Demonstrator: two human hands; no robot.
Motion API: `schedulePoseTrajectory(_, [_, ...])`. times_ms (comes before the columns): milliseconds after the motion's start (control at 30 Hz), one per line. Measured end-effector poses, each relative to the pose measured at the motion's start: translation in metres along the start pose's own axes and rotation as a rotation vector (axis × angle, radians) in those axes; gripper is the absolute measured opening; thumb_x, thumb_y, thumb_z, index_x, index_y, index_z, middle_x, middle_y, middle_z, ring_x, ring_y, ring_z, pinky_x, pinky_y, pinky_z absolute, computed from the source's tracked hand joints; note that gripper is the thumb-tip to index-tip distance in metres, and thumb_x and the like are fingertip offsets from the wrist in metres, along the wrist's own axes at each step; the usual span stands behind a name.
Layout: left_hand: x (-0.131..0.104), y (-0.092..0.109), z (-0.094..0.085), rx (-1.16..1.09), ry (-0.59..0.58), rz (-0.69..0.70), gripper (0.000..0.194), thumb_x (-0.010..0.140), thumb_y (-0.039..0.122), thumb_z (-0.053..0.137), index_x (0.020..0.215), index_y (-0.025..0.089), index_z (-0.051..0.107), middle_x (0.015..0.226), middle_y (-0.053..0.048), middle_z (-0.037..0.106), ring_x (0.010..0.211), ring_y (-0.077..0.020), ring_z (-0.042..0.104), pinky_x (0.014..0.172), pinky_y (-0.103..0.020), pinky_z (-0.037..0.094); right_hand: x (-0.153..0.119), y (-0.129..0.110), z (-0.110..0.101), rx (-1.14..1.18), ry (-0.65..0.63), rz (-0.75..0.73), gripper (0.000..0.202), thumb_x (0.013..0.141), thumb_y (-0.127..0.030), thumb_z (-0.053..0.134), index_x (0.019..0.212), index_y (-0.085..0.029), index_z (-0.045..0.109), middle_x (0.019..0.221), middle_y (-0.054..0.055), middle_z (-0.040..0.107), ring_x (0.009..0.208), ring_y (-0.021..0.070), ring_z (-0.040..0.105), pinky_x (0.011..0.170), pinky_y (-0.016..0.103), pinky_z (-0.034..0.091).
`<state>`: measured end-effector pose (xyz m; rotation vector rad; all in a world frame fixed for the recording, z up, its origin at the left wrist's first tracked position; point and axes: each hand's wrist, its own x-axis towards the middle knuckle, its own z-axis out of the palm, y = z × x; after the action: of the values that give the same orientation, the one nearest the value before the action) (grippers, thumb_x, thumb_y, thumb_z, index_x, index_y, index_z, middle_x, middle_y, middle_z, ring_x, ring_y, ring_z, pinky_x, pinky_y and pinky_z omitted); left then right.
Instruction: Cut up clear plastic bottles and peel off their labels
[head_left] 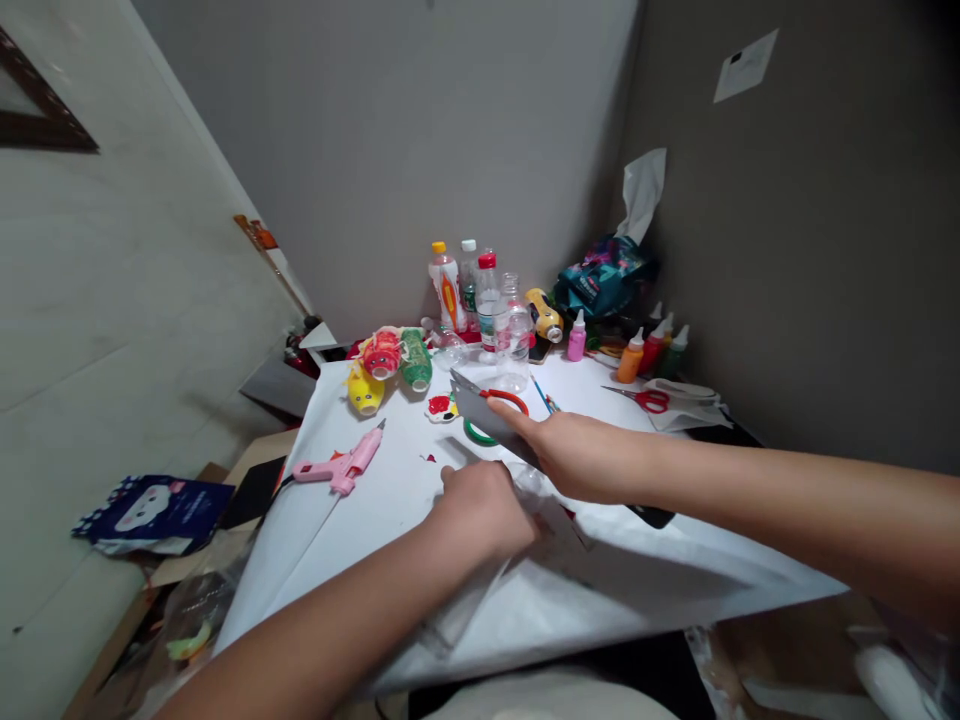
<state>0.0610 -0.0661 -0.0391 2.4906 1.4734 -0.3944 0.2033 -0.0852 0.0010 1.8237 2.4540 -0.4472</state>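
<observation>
My right hand is closed round a knife, whose broad grey blade points away to the left; the dark handle end shows below my wrist. My left hand is closed beside it, low over the table, on a clear plastic bottle that is mostly hidden and blurred. Just behind the blade lie scissors with an orange loop and a green loop. A small palette with red and yellow paint rests a little farther off.
A pink glue gun lies left on the white-covered table. Red, green and yellow painted bottles stand behind it. Plastic bottles line the back. At right are paint bottles, red scissors and a tissue pack.
</observation>
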Motion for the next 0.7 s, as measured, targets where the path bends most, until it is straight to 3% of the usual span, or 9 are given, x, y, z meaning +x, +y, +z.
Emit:
schedulePoseTrajectory(100, [0.001,-0.006,0.001,-0.007,0.015,0.006,0.054,0.064,0.057,0.060,0.099,0.017,0.069,0.095,-0.015,0.077,0.093,-0.0381,0.070,0.091,-0.052,0.047,-0.019,0.010,0.004,0.095,-0.014,0.017,0.095,0.082,-0.005,0.049,0.159,-0.018,-0.005,0.076,0.005,0.066,0.051,0.0149,0.046,0.048,0.023,0.026])
schedulePoseTrajectory(300, [0.002,-0.005,0.002,-0.007,0.004,0.039,0.052,0.066,0.052,0.058,0.101,0.014,0.068,0.094,-0.017,0.076,0.092,-0.0379,0.070,0.092,-0.050,0.047,-0.062,0.030,0.003,0.278,-0.057,0.087,0.083,0.089,-0.011,0.047,0.160,-0.030,0.009,0.079,0.003,0.068,0.052,0.0126,0.050,0.051,0.021,0.030])
schedulePoseTrajectory(400, [0.002,-0.001,0.001,-0.010,0.000,0.033,0.051,0.068,0.053,0.056,0.099,0.014,0.068,0.095,-0.018,0.076,0.093,-0.0393,0.069,0.093,-0.052,0.046,-0.046,0.024,-0.003,0.288,-0.065,0.090,0.084,0.088,-0.011,0.046,0.160,-0.024,0.006,0.083,0.005,0.069,0.054,0.0137,0.050,0.049,0.022,0.030])
schedulePoseTrajectory(567, [0.002,-0.003,0.000,-0.046,-0.019,-0.008,0.046,0.066,0.058,0.057,0.090,0.020,0.070,0.093,-0.014,0.077,0.093,-0.0390,0.069,0.085,-0.048,0.050,0.005,0.008,-0.006,0.100,-0.047,0.020,0.090,0.083,-0.008,0.048,0.160,-0.020,0.002,0.081,0.008,0.069,0.048,0.0145,0.045,0.046,0.024,0.027])
schedulePoseTrajectory(700, [0.003,-0.008,0.002,-0.055,-0.004,-0.025,0.052,0.063,0.062,0.059,0.093,0.020,0.070,0.095,-0.015,0.077,0.094,-0.0402,0.069,0.083,-0.047,0.051,0.009,0.007,0.003,0.077,0.030,-0.008,0.091,0.084,-0.006,0.046,0.160,-0.017,-0.003,0.075,0.006,0.066,0.049,0.0149,0.043,0.047,0.024,0.027])
